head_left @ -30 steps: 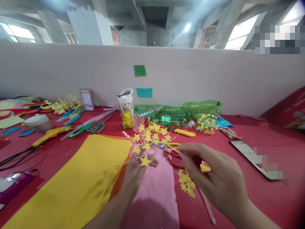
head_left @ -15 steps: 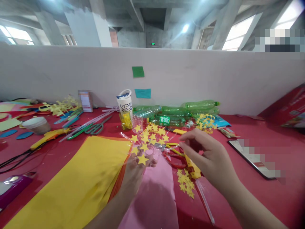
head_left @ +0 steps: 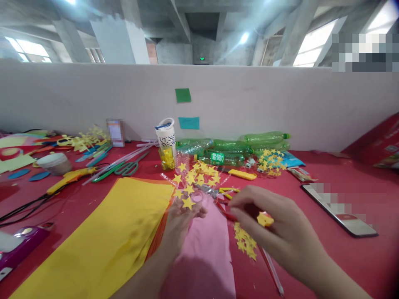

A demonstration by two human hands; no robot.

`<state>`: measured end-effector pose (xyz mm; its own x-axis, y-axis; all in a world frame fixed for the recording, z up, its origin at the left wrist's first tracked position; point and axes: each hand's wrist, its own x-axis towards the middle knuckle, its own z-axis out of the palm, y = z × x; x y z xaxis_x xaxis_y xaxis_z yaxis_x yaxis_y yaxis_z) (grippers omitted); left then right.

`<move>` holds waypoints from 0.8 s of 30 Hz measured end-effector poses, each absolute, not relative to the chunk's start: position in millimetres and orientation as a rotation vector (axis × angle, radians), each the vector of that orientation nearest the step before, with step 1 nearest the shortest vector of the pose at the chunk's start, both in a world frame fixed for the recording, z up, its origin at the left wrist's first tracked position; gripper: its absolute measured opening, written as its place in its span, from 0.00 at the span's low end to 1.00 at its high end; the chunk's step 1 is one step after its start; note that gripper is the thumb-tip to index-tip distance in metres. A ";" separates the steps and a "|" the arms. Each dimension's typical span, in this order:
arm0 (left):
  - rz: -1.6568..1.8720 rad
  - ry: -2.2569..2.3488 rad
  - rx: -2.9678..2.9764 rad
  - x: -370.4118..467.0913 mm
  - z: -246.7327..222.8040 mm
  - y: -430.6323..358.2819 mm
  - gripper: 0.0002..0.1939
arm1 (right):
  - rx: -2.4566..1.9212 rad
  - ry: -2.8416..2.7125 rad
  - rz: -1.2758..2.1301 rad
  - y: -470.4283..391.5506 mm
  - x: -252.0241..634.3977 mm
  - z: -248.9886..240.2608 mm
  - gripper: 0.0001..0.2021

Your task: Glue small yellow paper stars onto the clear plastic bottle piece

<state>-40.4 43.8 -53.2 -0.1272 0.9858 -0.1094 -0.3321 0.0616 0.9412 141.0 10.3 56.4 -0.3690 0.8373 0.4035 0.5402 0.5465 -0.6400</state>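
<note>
My left hand (head_left: pixel 183 211) is closed around a clear plastic piece (head_left: pixel 197 197) with a round ring-like part, cut into strips that fan outward. Yellow paper stars (head_left: pixel 188 203) sit on the strips. To its right, my right hand (head_left: pixel 268 220) hovers with thumb and index finger close together; whatever lies between them, if anything, is too small to make out. Beneath that hand are pliers with red and yellow handles (head_left: pixel 229 192) and a mostly hidden yellow glue gun (head_left: pixel 264 219) with a clear glue stick (head_left: pixel 274 274). A pile of loose yellow stars (head_left: pixel 245 241) lies beside it.
Yellow sheets (head_left: pixel 102 224) and a pink sheet (head_left: pixel 208 257) cover the near table. Green plastic bottles (head_left: pixel 230 147), a white tumbler (head_left: pixel 166 141) and a yellow cutter (head_left: pixel 242 174) lie beyond my hands. Scissors (head_left: pixel 131 166) are left; a phone (head_left: pixel 339 211) lies right.
My right hand has moved slightly down and away from the strips, uncovering the yellow cutter and hiding more of the glue gun. My left hand keeps its hold; the view has shifted slightly.
</note>
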 end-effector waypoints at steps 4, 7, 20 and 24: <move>1.398 1.091 0.818 -40.2 -61.6 45.6 0.12 | -1.205 -1.985 0.359 27.5 140.8 40.1 0.04; 1.378 1.071 0.821 -40.4 -61.6 45.6 0.14 | -1.205 -2.049 0.340 31.7 137.6 29.6 0.04; 1.325 1.004 0.806 -37.4 -54.2 42.7 0.10 | -1.163 -2.089 0.395 29.5 128.0 22.6 0.06; 1.332 0.999 0.795 -39.1 -55.4 44.5 0.12 | -1.265 -1.851 0.283 39.5 139.6 29.1 0.05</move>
